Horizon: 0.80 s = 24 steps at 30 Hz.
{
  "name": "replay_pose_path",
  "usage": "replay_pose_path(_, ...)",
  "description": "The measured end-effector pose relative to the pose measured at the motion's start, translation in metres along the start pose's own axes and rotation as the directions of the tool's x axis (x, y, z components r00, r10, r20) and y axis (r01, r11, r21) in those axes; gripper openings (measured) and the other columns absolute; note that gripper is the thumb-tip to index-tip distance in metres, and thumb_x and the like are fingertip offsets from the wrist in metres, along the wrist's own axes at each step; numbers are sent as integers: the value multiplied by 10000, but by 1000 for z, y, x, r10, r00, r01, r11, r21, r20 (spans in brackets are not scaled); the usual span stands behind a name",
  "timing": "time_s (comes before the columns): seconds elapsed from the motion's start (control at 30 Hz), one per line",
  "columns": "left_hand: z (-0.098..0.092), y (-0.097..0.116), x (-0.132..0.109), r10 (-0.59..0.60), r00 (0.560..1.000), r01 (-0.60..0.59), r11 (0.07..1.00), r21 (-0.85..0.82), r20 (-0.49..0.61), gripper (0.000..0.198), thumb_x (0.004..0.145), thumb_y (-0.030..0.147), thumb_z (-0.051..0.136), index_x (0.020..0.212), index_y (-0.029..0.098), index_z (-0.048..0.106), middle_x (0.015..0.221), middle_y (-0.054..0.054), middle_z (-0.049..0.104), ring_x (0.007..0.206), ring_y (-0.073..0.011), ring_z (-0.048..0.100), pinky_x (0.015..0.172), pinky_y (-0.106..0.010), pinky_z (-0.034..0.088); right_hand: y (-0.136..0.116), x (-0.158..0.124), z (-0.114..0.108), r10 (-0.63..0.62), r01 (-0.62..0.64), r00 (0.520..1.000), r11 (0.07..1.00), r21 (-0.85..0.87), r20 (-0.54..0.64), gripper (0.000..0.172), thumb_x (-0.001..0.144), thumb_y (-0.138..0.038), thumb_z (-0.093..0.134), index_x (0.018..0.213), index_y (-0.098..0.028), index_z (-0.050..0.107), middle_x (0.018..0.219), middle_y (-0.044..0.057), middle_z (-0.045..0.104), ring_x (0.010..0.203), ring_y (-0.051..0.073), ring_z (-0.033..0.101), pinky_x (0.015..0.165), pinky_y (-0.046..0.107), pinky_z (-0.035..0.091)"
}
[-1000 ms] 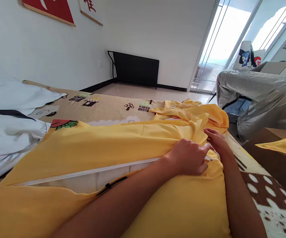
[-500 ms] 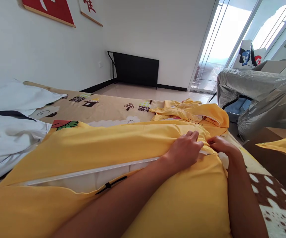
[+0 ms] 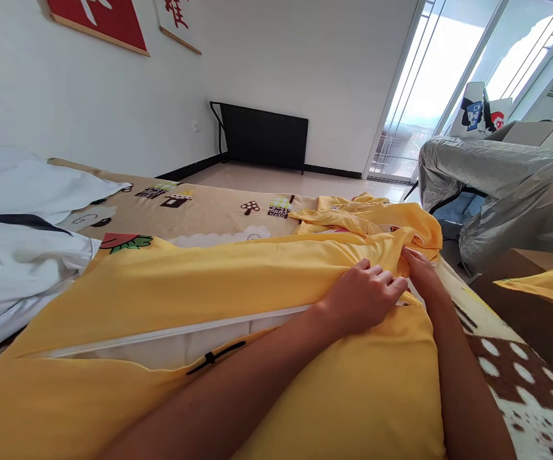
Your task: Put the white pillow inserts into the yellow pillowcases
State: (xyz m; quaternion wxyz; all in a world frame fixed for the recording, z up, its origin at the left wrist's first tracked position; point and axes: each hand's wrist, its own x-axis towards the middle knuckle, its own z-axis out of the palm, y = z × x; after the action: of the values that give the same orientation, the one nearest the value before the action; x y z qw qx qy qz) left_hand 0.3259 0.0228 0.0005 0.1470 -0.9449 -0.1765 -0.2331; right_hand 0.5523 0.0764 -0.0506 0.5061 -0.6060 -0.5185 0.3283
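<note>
A large yellow cushion cover (image 3: 200, 275) lies in front of me, with a long slit across it. Through the slit shows a white padded insert (image 3: 161, 345) with a raised white edge. My left hand (image 3: 365, 294) is curled over the cover at the slit's right end, its fingers gripping the cloth. Close beside it, my right hand (image 3: 423, 271) pinches the cover's far right corner and holds the cloth up in a fold. Some of the right fingertips are hidden behind that fold.
Crumpled yellow cloth (image 3: 377, 214) lies beyond the hands on a patterned blanket (image 3: 219, 207). White fabric (image 3: 18, 255) is heaped at left. At right are a cardboard box (image 3: 520, 300) and a plastic-wrapped item (image 3: 506, 166). A black folded panel (image 3: 262, 137) leans against the far wall.
My right hand has moved away from me and slightly left, raising the cover's corner into a fold. My left hand has shifted a little to the right along the cloth.
</note>
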Motion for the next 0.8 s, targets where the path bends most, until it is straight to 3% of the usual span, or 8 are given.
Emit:
replay_pose_path(0.17, 0, 2, -1, 58, 995, -58, 998, 12, -75, 167, 879, 189, 417, 894, 131, 573, 776, -59, 651, 728, -209, 619, 720, -336, 404, -5, -6, 12, 60, -69, 993, 994, 83, 102, 398, 719, -599, 618, 862, -228, 645, 838, 33, 704, 759, 212, 643, 621, 286, 523)
replay_pose_path(0.27, -1, 4, -2, 58, 995, -58, 998, 9, -75, 185, 871, 241, 428, 836, 137, 577, 722, -60, 642, 681, -202, 617, 689, -331, 404, -7, -6, 13, -4, 0, 995, 999, 36, 95, 424, 713, -606, 618, 854, -207, 651, 824, 34, 697, 747, 207, 633, 624, 288, 518)
replay_pose_path(0.43, -11, 14, -4, 24, 994, -25, 1000, 1, 109, 299, 843, 401, 491, 712, 151, 589, 661, -66, 651, 623, -208, 623, 657, -346, 415, -16, -7, 13, -101, 101, 995, 995, 12, -4, 450, 668, -582, 666, 797, -151, 654, 755, 35, 673, 706, 188, 593, 572, 256, 467)
replay_pose_path(0.53, -35, 15, -1, -39, 972, 52, 997, -53, 230, 310, 811, 417, 527, 648, 158, 577, 645, -58, 652, 602, -199, 615, 595, -310, 395, -25, -11, 13, -135, 136, 990, 990, 34, -44, 454, 641, -583, 676, 717, -138, 631, 669, 25, 637, 630, 168, 558, 525, 248, 435)
replay_pose_path(0.6, -58, 7, 2, -126, 951, 170, 976, -137, 282, 364, 834, 461, 480, 627, 171, 556, 599, -33, 627, 562, -174, 587, 532, -275, 352, -32, -15, 12, -154, 158, 986, 986, 56, -71, 448, 637, -585, 674, 672, -143, 609, 623, 13, 609, 588, 151, 533, 509, 244, 422)
replay_pose_path(0.67, -84, -12, 1, -307, 917, 359, 915, -185, 256, 440, 892, 489, 361, 648, 179, 554, 572, -14, 603, 531, -149, 549, 516, -257, 337, -41, -21, 10, -169, 177, 980, 981, 75, -108, 447, 650, -593, 662, 639, -152, 584, 582, 4, 581, 554, 135, 504, 489, 238, 404)
replay_pose_path(0.73, -106, -41, -8, -550, 829, 559, 818, -132, 103, 469, 911, 482, 292, 725, 173, 591, 625, -23, 623, 569, -152, 553, 571, -262, 380, -51, -28, 8, -189, 206, 970, 972, 109, -154, 456, 669, -609, 641, 614, -165, 556, 556, 2, 560, 536, 128, 483, 471, 235, 390)
replay_pose_path(0.8, -125, -73, -28, -687, 727, 687, 727, -15, 3, 421, 858, 502, 388, 990, 178, 623, 967, -69, 688, 825, -220, 617, 728, -305, 431, -64, -38, 5, -220, 254, 954, 955, 155, -206, 467, 672, -624, 633, 592, -176, 530, 549, 6, 547, 533, 128, 474, 465, 234, 387)
